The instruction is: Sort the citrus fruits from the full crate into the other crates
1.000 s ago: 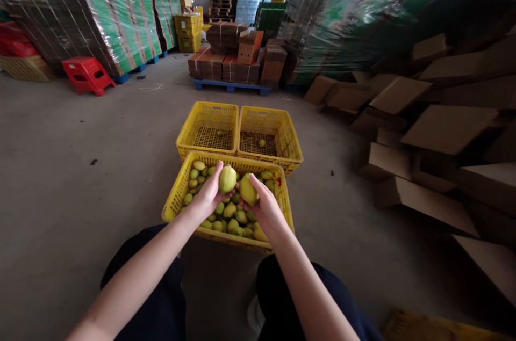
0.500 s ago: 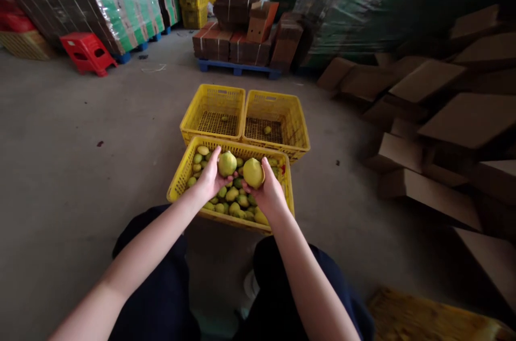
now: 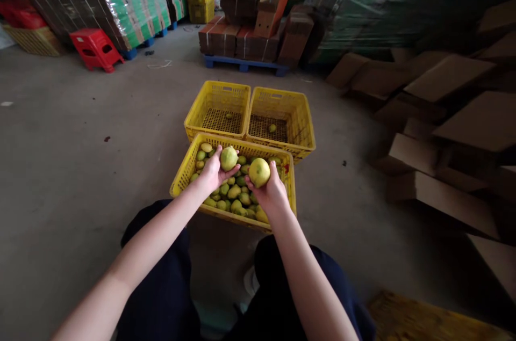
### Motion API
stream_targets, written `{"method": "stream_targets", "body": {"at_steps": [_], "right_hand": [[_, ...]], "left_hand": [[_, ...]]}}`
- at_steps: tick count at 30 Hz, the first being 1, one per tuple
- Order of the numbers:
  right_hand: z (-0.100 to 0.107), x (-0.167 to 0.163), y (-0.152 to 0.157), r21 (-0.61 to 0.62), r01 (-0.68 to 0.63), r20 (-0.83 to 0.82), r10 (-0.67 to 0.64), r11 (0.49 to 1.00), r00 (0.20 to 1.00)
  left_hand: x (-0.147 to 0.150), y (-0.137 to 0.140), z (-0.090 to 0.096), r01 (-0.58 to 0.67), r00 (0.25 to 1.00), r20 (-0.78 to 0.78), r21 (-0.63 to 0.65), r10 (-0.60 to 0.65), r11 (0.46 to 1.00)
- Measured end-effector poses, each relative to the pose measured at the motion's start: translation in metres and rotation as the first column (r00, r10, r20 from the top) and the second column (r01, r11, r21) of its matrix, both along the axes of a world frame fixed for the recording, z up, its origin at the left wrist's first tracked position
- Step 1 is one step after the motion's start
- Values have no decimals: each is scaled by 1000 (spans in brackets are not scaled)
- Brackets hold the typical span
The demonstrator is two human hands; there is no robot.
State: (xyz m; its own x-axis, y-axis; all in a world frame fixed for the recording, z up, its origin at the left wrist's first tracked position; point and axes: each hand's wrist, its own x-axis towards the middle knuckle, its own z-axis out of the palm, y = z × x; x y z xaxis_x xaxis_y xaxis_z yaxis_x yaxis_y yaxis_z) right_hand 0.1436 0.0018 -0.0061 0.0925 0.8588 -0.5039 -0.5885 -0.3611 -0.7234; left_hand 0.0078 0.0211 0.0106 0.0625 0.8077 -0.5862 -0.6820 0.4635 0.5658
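My left hand [image 3: 213, 172] is closed around a greenish-yellow lemon [image 3: 229, 158], thumb on its near side and fingers beneath. In my right hand [image 3: 274, 190] sits a yellower lemon [image 3: 259, 172], cupped by the fingers with the thumb along its right side. Both hands hover over a yellow plastic crate [image 3: 183, 174] that holds many green and yellow lemons [image 3: 234, 191]. The two held fruits are a short gap apart. My forearms and hands hide part of the crate's contents.
Behind stand two yellow crates, the left [image 3: 217, 86] and the right [image 3: 308, 115], each with one lemon on its bottom. Flattened cardboard boxes [image 3: 443, 196] pile up at right. A red stool [image 3: 97, 50] and a blue pallet [image 3: 244, 64] of cartons are farther back.
The view has shifted slightly, so the surroundings appear a little to the right. Both lemons stay in my hands; the right one has turned somewhat and the gap between them looks slightly wider.
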Motion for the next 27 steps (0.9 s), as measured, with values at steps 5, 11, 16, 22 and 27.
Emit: {"method": "stream_targets", "body": {"at_steps": [5, 11, 16, 22, 27], "right_hand": [[14, 6, -8, 24, -106, -97, 108, 994, 989], [21, -1, -9, -143, -10, -247, -26, 990, 969], [16, -2, -8, -220, 56, -212, -104, 974, 972], [22, -3, -10, -143, 11, -225, -43, 990, 973], [24, -6, -10, -157, -15, -248, -25, 988, 968]], "left_hand": [[3, -12, 0, 36, 999, 21, -81, -35, 996], [8, -16, 0, 4, 998, 69, 67, -8, 998], [6, -14, -7, -130, 986, 103, 11, 128, 991], [6, -15, 0, -66, 997, 34, 30, 65, 997], [5, -16, 2, -49, 997, 55, 56, 46, 997]]}}
